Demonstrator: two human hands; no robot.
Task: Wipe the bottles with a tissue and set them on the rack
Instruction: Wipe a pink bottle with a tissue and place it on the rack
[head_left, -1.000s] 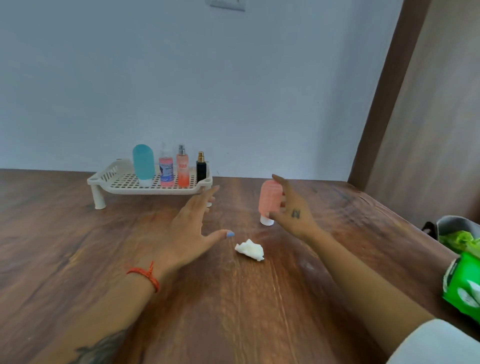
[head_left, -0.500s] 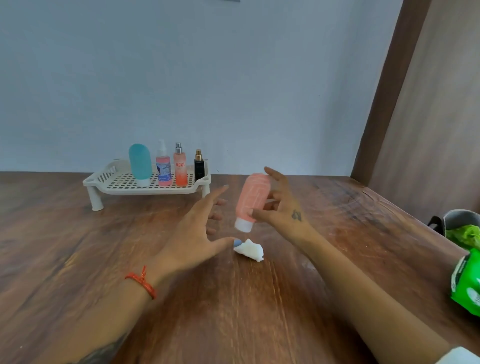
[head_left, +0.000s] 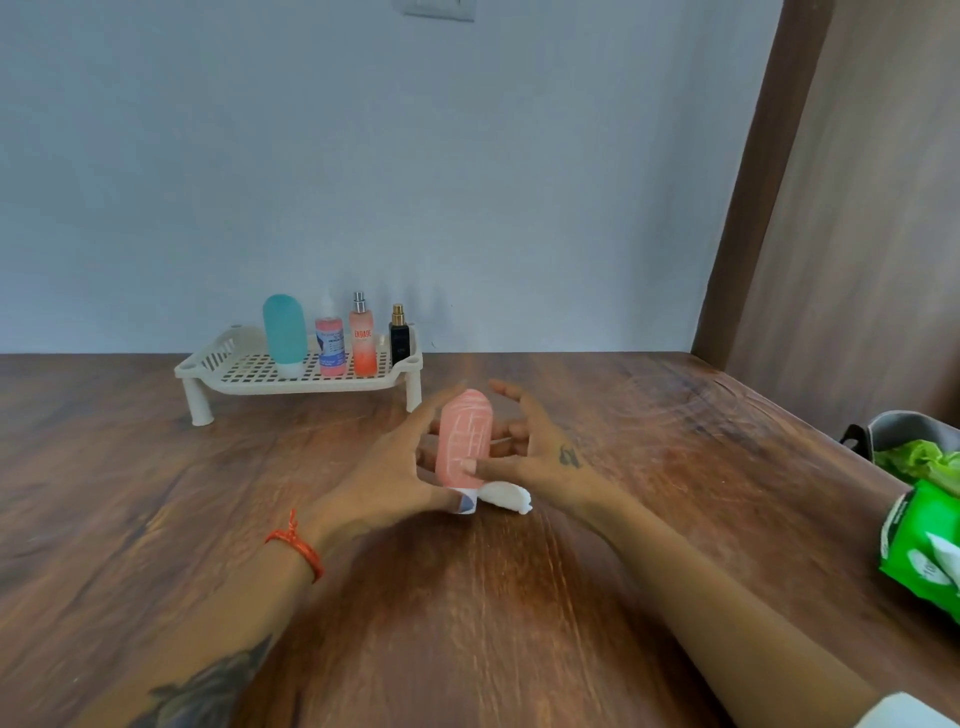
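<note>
A pink bottle (head_left: 462, 436) with a white cap pointing down stands upright just above the wooden table, held between both hands. My right hand (head_left: 550, 462) grips it with the thumb across its front and the fingers behind. My left hand (head_left: 384, 478) touches its left side, with the thumb under the cap. A crumpled white tissue (head_left: 509, 496) lies on the table right beside the cap. The white rack (head_left: 244, 382) at the back left carries a teal bottle (head_left: 284, 330), a pink-labelled bottle (head_left: 330, 345), an orange spray bottle (head_left: 362, 340) and a small black bottle (head_left: 399, 338).
A green tissue pack (head_left: 919, 551) lies at the table's right edge. Behind it sits a grey bin (head_left: 904, 431) with green material inside. A pale wall runs along the back of the table, and a brown door frame stands at the right.
My right hand lifted the pink bottle off the table and brought it nearer and left, over the tissue. My left hand closed in and now touches the bottle.
</note>
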